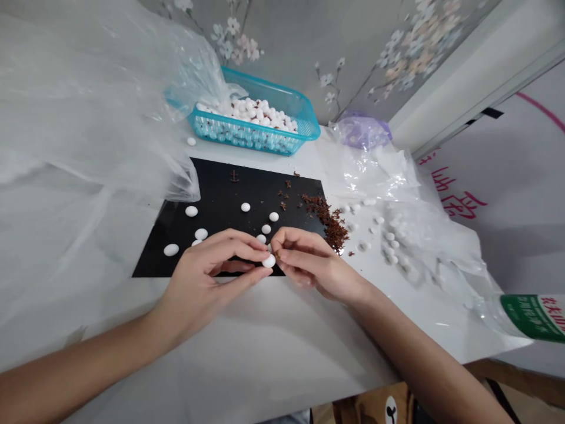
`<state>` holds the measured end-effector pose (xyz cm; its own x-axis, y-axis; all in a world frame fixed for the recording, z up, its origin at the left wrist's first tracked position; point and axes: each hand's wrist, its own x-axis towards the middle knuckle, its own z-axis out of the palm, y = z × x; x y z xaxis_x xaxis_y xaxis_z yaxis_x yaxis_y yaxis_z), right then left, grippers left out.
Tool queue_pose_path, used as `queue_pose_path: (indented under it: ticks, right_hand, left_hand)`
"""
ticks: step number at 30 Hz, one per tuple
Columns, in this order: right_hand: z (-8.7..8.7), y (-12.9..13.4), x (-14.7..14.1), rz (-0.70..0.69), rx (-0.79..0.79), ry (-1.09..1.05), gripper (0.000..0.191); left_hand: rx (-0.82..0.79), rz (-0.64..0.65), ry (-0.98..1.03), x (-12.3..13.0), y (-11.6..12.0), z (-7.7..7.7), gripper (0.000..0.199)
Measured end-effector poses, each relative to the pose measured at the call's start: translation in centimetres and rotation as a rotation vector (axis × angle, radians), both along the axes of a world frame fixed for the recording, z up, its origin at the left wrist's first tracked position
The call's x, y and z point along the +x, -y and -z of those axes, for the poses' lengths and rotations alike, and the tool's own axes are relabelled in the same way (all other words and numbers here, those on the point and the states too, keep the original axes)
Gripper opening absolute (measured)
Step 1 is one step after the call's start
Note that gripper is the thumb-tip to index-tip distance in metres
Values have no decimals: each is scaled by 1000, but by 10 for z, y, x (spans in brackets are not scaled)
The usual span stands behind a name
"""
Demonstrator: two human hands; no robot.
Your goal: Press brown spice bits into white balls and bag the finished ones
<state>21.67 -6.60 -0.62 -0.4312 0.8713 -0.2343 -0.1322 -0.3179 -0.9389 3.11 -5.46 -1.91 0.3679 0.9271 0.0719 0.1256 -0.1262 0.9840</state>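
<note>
Between the thumb and fingertips of my left hand [220,259] is a small white ball [269,261], held over the near edge of a black mat [216,188]. My right hand [311,259] pinches a tiny brown piece [277,255] against the right side of that ball. Several loose white balls lie on the mat, one of them [171,250] at its near left and another [245,207] near the middle. A heap of small brown star-like pieces [331,224] spreads over the mat's right edge onto the white table.
A turquoise basket [309,121] of white balls stands at the back, by the wall. Clear plastic sheeting [88,106] covers the left side. At right are a clear bag [424,229] with white balls, a purple bag [364,131] and a bottle with a green label [529,315].
</note>
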Motion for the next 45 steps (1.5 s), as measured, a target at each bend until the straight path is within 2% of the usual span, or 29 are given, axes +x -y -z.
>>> queue_pose_path:
  ticks: [4,9,29,39,45]
  right_hand:
    - [0,0,0,41,-4,-21,10]
    - [3,1,-1,14,-6,-28,12]
    - [6,3,-2,-15,40,-22,17]
    - [12,7,-13,48,123,46,23]
    - [8,9,-14,177,207,142,22]
  left_hand:
    - [-40,7,40,0,-3,-2,9]
    - [-90,-3,11,1,-3,-3,7]
    - [-105,-45,34,1,-2,-3,7]
    - [-49,-60,38,0,-2,-2,7]
    - [-48,-64,47,1,-2,-3,8]
